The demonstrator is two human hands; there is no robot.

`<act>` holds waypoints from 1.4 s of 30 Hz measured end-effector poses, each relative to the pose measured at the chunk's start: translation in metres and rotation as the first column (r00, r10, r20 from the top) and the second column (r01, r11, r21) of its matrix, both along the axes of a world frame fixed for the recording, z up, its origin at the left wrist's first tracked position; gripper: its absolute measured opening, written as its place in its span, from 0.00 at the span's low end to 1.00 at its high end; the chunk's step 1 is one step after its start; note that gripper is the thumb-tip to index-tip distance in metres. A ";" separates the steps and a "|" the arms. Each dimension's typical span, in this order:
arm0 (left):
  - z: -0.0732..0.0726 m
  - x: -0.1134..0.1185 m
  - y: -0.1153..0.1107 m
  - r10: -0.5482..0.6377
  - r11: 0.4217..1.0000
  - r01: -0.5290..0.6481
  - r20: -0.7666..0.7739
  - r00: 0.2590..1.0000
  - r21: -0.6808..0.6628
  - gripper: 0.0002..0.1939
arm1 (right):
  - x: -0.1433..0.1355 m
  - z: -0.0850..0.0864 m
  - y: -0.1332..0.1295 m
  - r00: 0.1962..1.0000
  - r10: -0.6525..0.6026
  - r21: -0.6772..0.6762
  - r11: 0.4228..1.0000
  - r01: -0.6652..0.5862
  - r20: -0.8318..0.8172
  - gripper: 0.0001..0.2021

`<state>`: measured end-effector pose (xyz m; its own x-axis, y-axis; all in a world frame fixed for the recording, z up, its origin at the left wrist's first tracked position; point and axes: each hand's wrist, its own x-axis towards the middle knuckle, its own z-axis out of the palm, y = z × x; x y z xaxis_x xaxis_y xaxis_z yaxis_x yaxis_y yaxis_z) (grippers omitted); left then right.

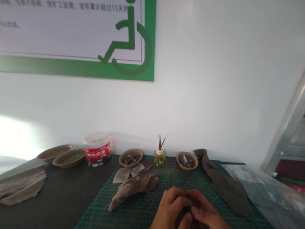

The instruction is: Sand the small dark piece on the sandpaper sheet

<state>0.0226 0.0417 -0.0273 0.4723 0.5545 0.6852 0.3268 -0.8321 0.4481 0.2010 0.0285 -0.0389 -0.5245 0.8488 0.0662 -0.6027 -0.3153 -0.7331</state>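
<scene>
Left hand point(170, 205) and right hand point(206, 210) meet with fingers curled inward, closed around a dark piece point(183, 215) mostly hidden between them; a brown cloth bundle point(133, 189) lies to their left, a grey-brown cloth point(225, 186) to their right.

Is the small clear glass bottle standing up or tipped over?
Upright: the clear glass bottle stands base-down, its round cream cap on top, thin dark sticks pointing up.
</scene>
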 end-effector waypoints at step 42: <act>0.022 0.004 -0.015 -0.022 0.998 0.027 0.089 0.996 -0.057 0.09 | 0.009 0.042 -0.020 0.993 -0.064 -0.041 0.997 0.068 0.095 0.13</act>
<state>0.0269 0.0268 -0.0048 0.4249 0.5836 0.6920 0.2636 -0.8111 0.5222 0.2100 0.0085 0.0032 -0.4695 0.8827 -0.0184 -0.5528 -0.3101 -0.7734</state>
